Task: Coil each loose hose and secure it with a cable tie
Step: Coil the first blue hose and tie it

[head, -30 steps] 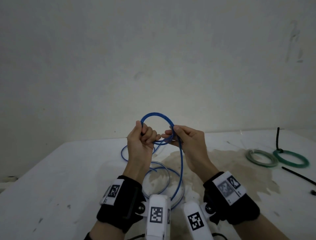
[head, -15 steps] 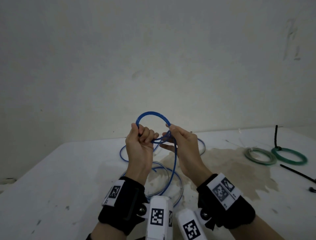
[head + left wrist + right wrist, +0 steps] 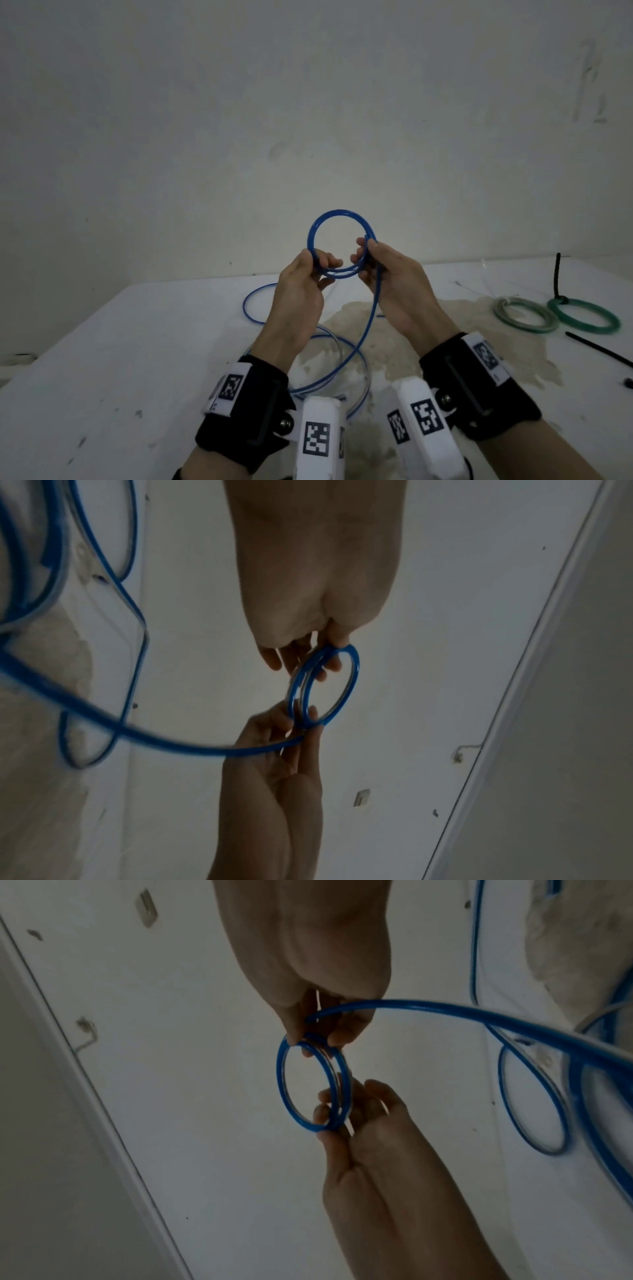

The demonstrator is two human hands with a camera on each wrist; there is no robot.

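Observation:
A thin blue hose is wound into a small ring of two turns held up above the white table. My left hand pinches the ring's left side, and my right hand grips its right side. From the right hand the loose hose hangs down to slack loops on the table. In the left wrist view the ring is seen edge on between both hands. The right wrist view shows the ring likewise.
At the table's right lie a grey coiled hose and a green coiled hose with a black cable tie standing up from it. Another black cable tie lies near the right edge. A pale wall stands behind.
Both hands rose slightly and moved apart. The single loop became a round two-turn ring, with the right hand now on its right side.

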